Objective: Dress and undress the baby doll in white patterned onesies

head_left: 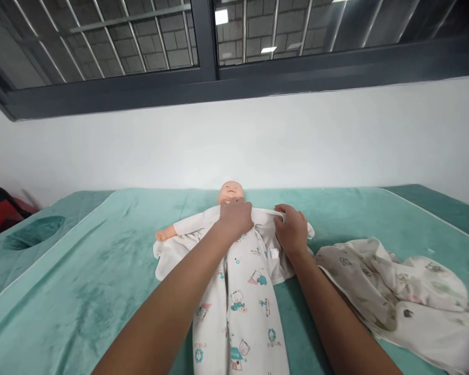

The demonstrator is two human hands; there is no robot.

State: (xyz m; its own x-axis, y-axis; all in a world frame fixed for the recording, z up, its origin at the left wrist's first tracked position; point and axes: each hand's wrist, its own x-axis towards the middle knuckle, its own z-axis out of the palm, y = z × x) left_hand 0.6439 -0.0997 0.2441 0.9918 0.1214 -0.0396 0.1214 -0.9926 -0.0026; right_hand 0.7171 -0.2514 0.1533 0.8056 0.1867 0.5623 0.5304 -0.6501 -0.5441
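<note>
A baby doll (pixel 230 191) lies on its back on a teal-covered table (pixel 101 271), head toward the wall. It wears a white romper (pixel 242 297) printed with small animals, its front flaps spread out at the sides. My left hand (pixel 236 216) rests curled on the doll's upper chest just under the chin, gripping the romper fabric. My right hand (pixel 293 229) is closed on the romper's edge at the doll's shoulder on the right. The doll's bare arm (pixel 166 234) sticks out to the left.
A crumpled white printed cloth (pixel 406 291) lies on the table to the right of my right arm. A round face hole (pixel 33 232) sits in an adjoining teal pad at left. A red and black object (pixel 0 211) is at the far left. A white wall and window stand behind.
</note>
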